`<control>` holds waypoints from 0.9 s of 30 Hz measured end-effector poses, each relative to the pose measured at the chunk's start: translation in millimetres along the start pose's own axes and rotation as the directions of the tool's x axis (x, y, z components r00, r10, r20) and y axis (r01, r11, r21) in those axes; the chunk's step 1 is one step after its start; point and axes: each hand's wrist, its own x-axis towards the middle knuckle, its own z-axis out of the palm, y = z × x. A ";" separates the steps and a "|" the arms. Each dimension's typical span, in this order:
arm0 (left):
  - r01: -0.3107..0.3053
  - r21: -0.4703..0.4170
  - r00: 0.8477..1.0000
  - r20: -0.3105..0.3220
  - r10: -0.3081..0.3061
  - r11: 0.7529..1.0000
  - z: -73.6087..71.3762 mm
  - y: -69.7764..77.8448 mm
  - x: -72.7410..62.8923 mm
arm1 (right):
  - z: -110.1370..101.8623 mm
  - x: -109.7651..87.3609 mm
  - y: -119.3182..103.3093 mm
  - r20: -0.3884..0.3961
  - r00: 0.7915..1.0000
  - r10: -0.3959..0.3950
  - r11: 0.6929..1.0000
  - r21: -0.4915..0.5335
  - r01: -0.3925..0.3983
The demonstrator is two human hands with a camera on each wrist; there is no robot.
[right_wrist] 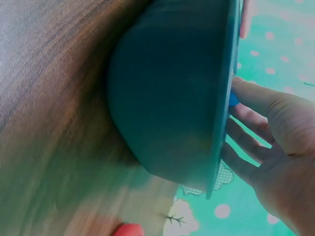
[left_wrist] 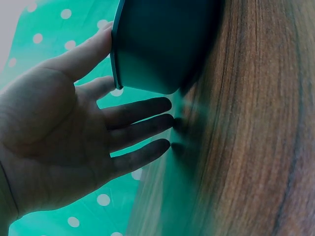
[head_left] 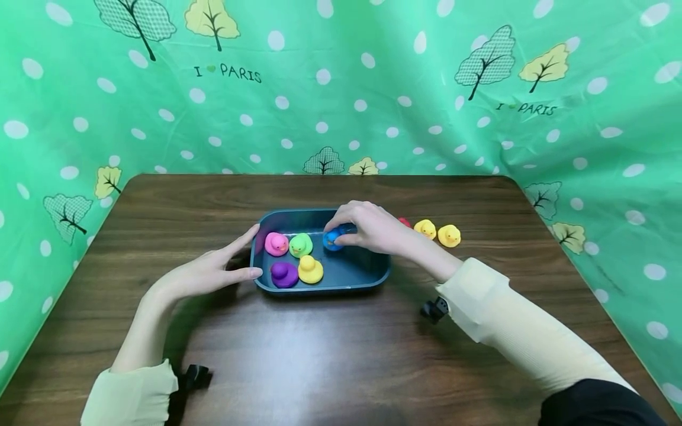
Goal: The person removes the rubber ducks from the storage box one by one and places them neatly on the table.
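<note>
A dark blue tray (head_left: 348, 281) with raised walls stands on the wooden table. Inside its left half sit a pink duck (head_left: 276, 244), a green duck (head_left: 301, 245), a purple duck (head_left: 284, 275) and a yellow duck (head_left: 310, 270). My right hand (head_left: 367, 228) reaches over the tray and pinches a blue duck (head_left: 333, 239) between thumb and fingers; in the right wrist view the tray wall hides most of that duck. At the tray's left end, my left hand (head_left: 213, 269) touches the rim with spread, fairly straight fingers, its palm (left_wrist: 54, 128) showing in the left wrist view.
To the right of the tray, two yellow ducks (head_left: 449, 235) and a red one (head_left: 404, 222) lie on the table (head_left: 319, 355), the red one partly behind my right wrist. A green dotted cloth (head_left: 373, 89) hangs behind the table and along its sides.
</note>
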 end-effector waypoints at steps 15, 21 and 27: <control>-0.003 -0.018 1.000 0.003 0.003 1.000 2.3 -2.8 -2.3 | -23.1 -26.1 2.2 -0.049 0.999 0.012 1.000 0.017 -0.011; 0.010 -0.013 1.000 -0.006 -0.010 1.000 2.5 -2.4 -1.8 | -32.5 -39.7 3.2 -0.083 0.997 0.003 1.000 0.011 -0.002; 0.000 -0.018 1.000 -0.008 -0.001 1.000 2.2 -1.4 0.3 | -44.6 -57.2 8.1 -0.114 0.994 0.006 1.000 -0.011 -0.007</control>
